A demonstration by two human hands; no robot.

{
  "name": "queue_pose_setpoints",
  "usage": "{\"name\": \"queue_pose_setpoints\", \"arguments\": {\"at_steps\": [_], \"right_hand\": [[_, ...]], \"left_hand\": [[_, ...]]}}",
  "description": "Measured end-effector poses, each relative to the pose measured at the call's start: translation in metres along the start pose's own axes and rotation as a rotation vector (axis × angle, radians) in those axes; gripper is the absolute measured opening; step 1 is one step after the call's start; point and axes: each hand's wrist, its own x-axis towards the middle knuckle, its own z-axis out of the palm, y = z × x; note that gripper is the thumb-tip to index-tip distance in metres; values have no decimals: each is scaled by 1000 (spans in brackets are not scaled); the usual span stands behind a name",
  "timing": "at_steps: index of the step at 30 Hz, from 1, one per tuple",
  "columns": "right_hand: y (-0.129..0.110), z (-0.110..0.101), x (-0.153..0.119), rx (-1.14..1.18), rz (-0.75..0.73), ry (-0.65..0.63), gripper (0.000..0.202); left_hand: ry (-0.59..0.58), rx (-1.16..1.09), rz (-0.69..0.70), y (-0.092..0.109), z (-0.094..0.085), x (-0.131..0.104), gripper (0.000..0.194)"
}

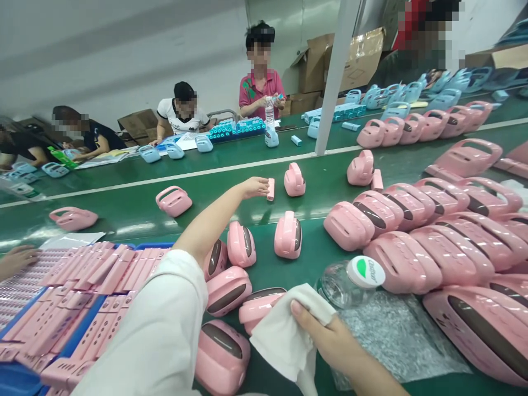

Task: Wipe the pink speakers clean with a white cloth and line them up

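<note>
My left hand (256,188) reaches far out over the green belt, its fingers closed on a small pink block (270,190). Just right of it a pink handled case (294,180) stands on the belt. Low in the view, my right hand (315,324) grips a white cloth (284,335) between thumb and fingers. The cloth partly covers a pink case (259,308) lying beneath it. More pink cases, such as one with a dark oval panel (241,244), stand between my arms.
Rows of pink cases (404,261) fill the right side, beside a clear jar (350,280) and bubble wrap (400,335). Pink strips (61,319) lie in blue trays at left, near another person's hand (18,261). People sit across the belt; a white post (332,82) rises there.
</note>
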Motion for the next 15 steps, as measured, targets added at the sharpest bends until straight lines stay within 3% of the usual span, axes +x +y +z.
{"name": "queue_pose_setpoints", "arguments": {"at_steps": [3, 6, 8, 11, 15], "right_hand": [[0, 2, 1, 83, 56, 7, 54], [2, 3, 2, 123, 64, 0, 56], [2, 3, 3, 143, 30, -53, 52], [1, 4, 3, 177, -20, -173, 46], [1, 7, 1, 163, -55, -276, 45]], "left_hand": [[-45, 45, 58, 14, 0, -31, 57], [-67, 150, 103, 24, 12, -70, 51], [-39, 259, 126, 27, 32, -96, 42], [13, 485, 130, 28, 68, -120, 45], [63, 512, 157, 28, 101, -124, 33]]}}
